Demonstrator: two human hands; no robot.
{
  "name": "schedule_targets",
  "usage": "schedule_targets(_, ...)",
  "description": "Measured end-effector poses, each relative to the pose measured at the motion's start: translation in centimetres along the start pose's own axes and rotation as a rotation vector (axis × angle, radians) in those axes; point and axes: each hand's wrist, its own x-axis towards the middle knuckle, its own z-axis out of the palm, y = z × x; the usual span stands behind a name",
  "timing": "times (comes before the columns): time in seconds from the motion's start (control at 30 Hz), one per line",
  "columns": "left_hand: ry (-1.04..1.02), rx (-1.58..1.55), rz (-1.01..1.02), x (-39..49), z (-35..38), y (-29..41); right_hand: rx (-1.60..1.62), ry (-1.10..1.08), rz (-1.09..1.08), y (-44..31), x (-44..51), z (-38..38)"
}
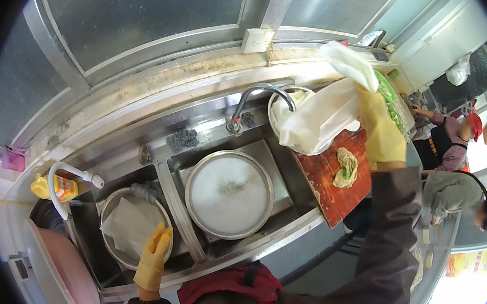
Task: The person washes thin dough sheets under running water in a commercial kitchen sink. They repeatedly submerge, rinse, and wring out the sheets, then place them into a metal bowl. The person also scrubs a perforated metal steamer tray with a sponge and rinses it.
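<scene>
My left hand [154,255], in a yellow rubber glove, is over the near right rim of a round metal basin [104,239] in the left sink bowl. Its fingers are extended and hold nothing that I can see. Pale sheets [126,224], perhaps cloth, lie in that basin. My right hand [380,129], gloved in yellow too, is raised at the right with a cream sheet [320,115] in its grip. The sheet hangs over another metal basin [275,126] full of similar sheets. A blurred white piece [350,65] sticks out beyond my fingers, which it partly hides.
A foam-covered basin [267,210] occupies the middle sink bowl, below a curved metal faucet [271,87]. Right of it, a twisted cloth [346,167] lies on a red board [322,193]. At left are a white spout [61,179], a yellow jug [55,187] and a pink tub [68,262]. Two people [448,144] are at far right.
</scene>
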Motion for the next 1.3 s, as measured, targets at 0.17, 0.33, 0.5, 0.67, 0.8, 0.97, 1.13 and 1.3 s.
schedule_targets(0.17,0.069,0.009,-0.095,-0.6,2.3,1.9,-0.153,-0.001,0.077,10.1,3.8,2.7)
schedule_targets(0.33,0.122,-0.122,-0.172,-0.8,1.0,-2.3,-0.305,-0.070,0.149,17.6,4.7,7.3)
schedule_targets(0.5,0.124,0.305,-0.048,-1.8,-1.3,-2.9,-0.258,-0.141,0.087,18.0,2.6,8.3)
schedule_targets(0.67,0.298,0.046,-0.245,-0.7,-6.3,-7.3,0.019,-0.109,0.129,16.0,-3.3,4.7)
schedule_targets(0.8,0.369,0.045,-0.451,-2.1,-10.8,-7.4,-0.287,-0.271,0.057,7.1,-12.4,13.5)
schedule_targets(0.97,0.206,0.443,-0.305,2.0,-16.5,-15.2,-0.198,-0.724,-0.090,3.6,-24.0,28.8)
schedule_targets(1.13,0.107,0.811,-0.146,5.4,-19.9,-19.0,-0.323,-1.131,-0.341,4.1,-29.5,47.1)
schedule_targets(1.3,0.089,1.207,-0.017,7.9,-21.3,-19.3,-0.955,-1.152,-0.192,11.7,-33.6,64.2)
